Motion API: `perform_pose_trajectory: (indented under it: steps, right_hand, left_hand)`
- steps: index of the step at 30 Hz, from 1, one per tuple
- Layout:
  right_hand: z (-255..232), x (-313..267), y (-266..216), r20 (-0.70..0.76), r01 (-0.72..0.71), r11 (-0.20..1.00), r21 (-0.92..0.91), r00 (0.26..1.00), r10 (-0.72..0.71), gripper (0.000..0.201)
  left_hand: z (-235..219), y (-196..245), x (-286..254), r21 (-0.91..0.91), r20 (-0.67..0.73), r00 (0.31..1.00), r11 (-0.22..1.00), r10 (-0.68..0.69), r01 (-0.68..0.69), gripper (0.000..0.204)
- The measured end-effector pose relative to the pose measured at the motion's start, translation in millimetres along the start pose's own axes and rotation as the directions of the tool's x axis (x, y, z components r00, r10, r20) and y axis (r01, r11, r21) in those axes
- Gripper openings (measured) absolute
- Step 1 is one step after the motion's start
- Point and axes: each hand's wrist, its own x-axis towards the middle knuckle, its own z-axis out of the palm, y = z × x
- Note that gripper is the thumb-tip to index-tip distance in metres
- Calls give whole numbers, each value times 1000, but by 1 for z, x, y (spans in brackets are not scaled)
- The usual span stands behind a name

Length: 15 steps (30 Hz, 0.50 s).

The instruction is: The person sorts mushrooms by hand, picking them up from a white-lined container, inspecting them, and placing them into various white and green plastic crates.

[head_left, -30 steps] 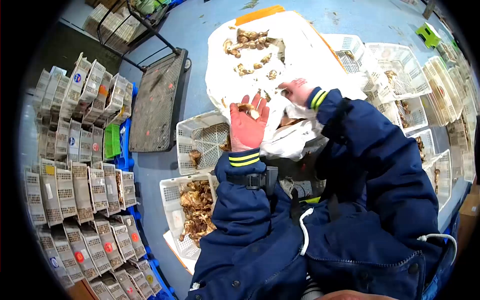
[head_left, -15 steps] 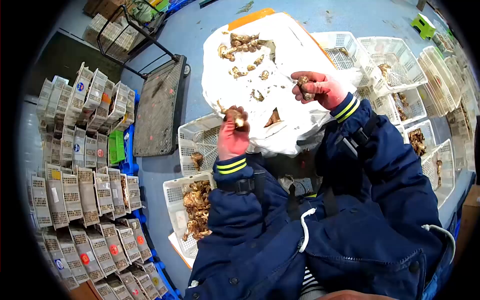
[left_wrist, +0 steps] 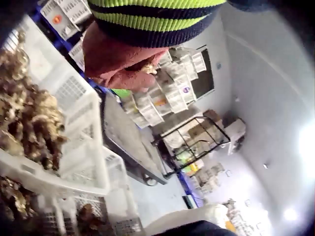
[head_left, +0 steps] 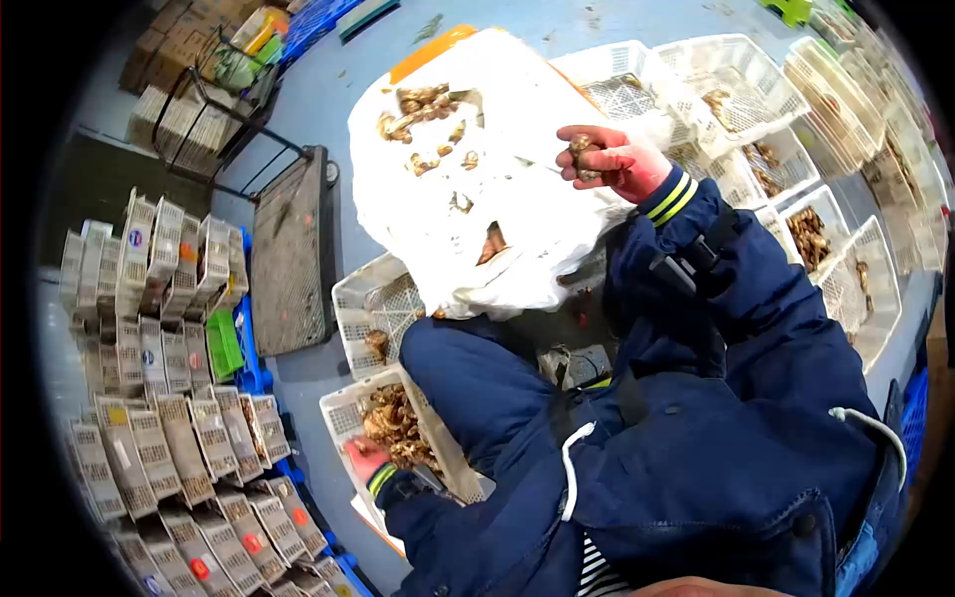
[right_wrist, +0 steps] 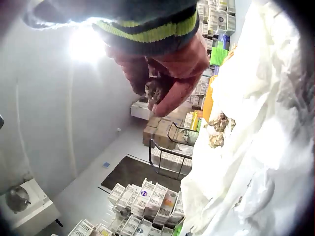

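Observation:
In the head view my right hand point(head_left: 640, 169) is raised over the right side of the white-covered table point(head_left: 542, 109), its fingers and thumb gripping a brown mushroom point(head_left: 585, 159). The right wrist view shows that mushroom point(right_wrist: 153, 90) partly hidden between the fingers. At the lower left, my left hand point(head_left: 366, 456) is at the outer side of a white basket point(head_left: 343, 410) filled with brown mushrooms point(head_left: 393, 418). Its fingers are curled in the left wrist view, with a small pale-brown mushroom point(left_wrist: 149, 69) showing at the fingertips, mostly hidden by the hand.
Several mushrooms point(head_left: 423, 102) lie on the far part of the white cover. White baskets point(head_left: 731, 85) with some mushrooms stand along the right. A flat trolley point(head_left: 291, 264) is at the left, beside stacked baskets point(head_left: 134, 348) and a green basket point(head_left: 225, 343).
My left hand has gone from above the near edge of the table down to the basket at the lower left. The right hand picked up a mushroom and lifted it. The head view has shifted.

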Motion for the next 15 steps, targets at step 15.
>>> perform_pose_trajectory:
  steps: [15]
  right_hand:
    - [-263,-175,-15,-624,176,978,111,778,-69,21]
  left_hand:
    - [134,7,-3,337,439,898,919,38,-204,39]
